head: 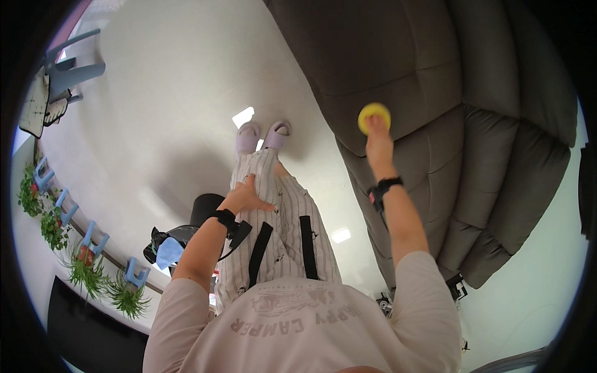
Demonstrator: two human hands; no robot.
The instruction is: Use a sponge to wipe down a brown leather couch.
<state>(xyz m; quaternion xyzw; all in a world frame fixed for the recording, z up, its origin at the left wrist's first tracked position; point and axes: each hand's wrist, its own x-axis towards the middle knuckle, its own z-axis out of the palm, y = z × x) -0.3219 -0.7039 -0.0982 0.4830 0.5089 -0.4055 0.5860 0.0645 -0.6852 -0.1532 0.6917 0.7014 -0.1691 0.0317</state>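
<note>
My right hand [378, 145] reaches forward over the sofa and grips a round yellow pad [374, 117], perhaps a sponge. The pad appears against the brown sofa seat [392, 88]; whether it presses on the upholstery, I cannot tell. Part of it is hidden behind my fingers. My left hand [248, 196] holds nothing, its thumb and fingers spread in front of my striped trousers [298, 224]. Contact between that hand and the cloth is unclear. Each wrist wears a black strap with a small device.
My lilac slippers [276, 135] stand on the pale, glossy floor [177, 84]. Close to my left arm is a dark tabletop with a light-blue cloth [170, 253]. Potted plants [86, 270] and blue stools [93, 238] line the left wall, near a black screen [88, 321].
</note>
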